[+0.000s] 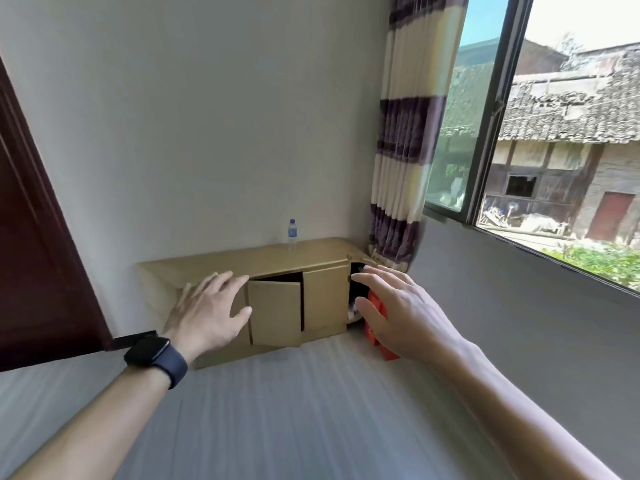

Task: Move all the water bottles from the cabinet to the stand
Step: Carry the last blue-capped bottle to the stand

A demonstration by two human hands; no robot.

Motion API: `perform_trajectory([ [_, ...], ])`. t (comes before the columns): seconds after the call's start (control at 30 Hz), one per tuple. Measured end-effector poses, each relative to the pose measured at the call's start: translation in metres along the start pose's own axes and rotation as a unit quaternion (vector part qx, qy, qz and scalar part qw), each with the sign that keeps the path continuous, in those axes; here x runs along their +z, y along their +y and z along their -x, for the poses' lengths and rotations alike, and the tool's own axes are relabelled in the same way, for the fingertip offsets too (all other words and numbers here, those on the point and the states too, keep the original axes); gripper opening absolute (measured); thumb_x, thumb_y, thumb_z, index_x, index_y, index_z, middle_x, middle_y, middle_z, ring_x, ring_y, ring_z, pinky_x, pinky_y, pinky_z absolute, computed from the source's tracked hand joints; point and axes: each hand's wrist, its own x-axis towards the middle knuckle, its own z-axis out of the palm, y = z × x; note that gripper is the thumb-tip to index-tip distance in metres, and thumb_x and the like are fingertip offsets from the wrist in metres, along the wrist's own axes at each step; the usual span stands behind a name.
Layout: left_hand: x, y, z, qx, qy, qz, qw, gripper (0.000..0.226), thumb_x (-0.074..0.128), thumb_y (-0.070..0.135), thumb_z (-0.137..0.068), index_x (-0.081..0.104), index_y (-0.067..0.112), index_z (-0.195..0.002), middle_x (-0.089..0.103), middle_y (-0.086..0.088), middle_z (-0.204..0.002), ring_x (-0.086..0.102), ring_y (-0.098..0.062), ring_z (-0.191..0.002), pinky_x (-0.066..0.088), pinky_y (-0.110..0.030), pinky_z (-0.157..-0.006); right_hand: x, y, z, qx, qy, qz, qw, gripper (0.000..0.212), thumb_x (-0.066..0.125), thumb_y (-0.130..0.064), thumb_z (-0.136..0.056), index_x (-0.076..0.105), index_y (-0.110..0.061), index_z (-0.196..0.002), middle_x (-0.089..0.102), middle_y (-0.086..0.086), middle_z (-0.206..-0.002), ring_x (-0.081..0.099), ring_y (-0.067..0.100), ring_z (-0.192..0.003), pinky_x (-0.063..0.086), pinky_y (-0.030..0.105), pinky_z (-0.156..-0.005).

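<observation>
— Where's the bottle?
— One clear plastic water bottle with a blue label (pixel 292 234) stands upright on top of the low tan cabinet (pixel 242 262), centre of the frame.
— And my hands?
— Your left hand (pixel 211 306) and right hand (pixel 394 310) each show a wide grip, holding nothing. Swing the ajar middle door (pixel 275 311) fully open before you reach in; it's dark inside. The right-end opening shows something pale, unclear, behind an orange block (pixel 375 303)
</observation>
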Motion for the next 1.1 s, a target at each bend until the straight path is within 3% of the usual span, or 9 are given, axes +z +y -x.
perform_trajectory([
  [0.2, 0.026, -0.051, -0.134, 0.000, 0.001, -0.007, 1.000, 0.062, 0.041, 0.054, -0.095, 0.027, 0.033, -0.152, 0.025, 0.002, -0.160, 0.019, -0.020, -0.147, 0.019, -0.047, -0.117, 0.049, 0.035, -0.121, 0.014, -0.009, 0.042, 0.999, 0.045, 0.042, -0.049, -0.100, 0.044, -0.038, -0.143, 0.041, -0.015, -0.151, 0.027, 0.009, -0.144, 0.028, 0.035, -0.117],
  [0.6, 0.115, -0.100, -0.369, -0.001, -0.021, -0.016, 1.000, 0.061, 0.043, 0.053, -0.095, 0.031, 0.032, -0.151, 0.030, 0.003, -0.157, 0.024, -0.019, -0.144, 0.022, -0.047, -0.115, 0.179, 0.149, -0.335, 0.038, -0.033, 0.009, 0.999, 0.045, 0.041, -0.052, -0.099, 0.045, -0.041, -0.142, 0.044, -0.017, -0.149, 0.029, 0.007, -0.143, 0.031, 0.038, -0.116],
  [0.87, 0.172, -0.142, -0.517, -0.067, -0.030, -0.017, 0.997, 0.061, 0.041, 0.055, -0.095, 0.030, 0.034, -0.151, 0.031, 0.005, -0.157, 0.029, -0.020, -0.142, 0.025, -0.046, -0.115, 0.265, 0.235, -0.479, 0.037, -0.062, -0.022, 0.997, 0.047, 0.042, -0.052, -0.097, 0.043, -0.042, -0.142, 0.046, -0.019, -0.146, 0.030, 0.006, -0.142, 0.032, 0.034, -0.115],
  [1.1, 0.243, -0.193, -0.613, -0.107, -0.090, -0.024, 0.990, 0.064, 0.039, 0.058, -0.095, 0.022, 0.037, -0.153, 0.021, 0.002, -0.161, 0.029, -0.024, -0.143, 0.026, -0.047, -0.115, 0.351, 0.273, -0.585, 0.018, -0.109, -0.020, 0.994, 0.045, 0.043, -0.051, -0.098, 0.044, -0.041, -0.142, 0.044, -0.018, -0.147, 0.026, 0.006, -0.144, 0.030, 0.033, -0.115],
])
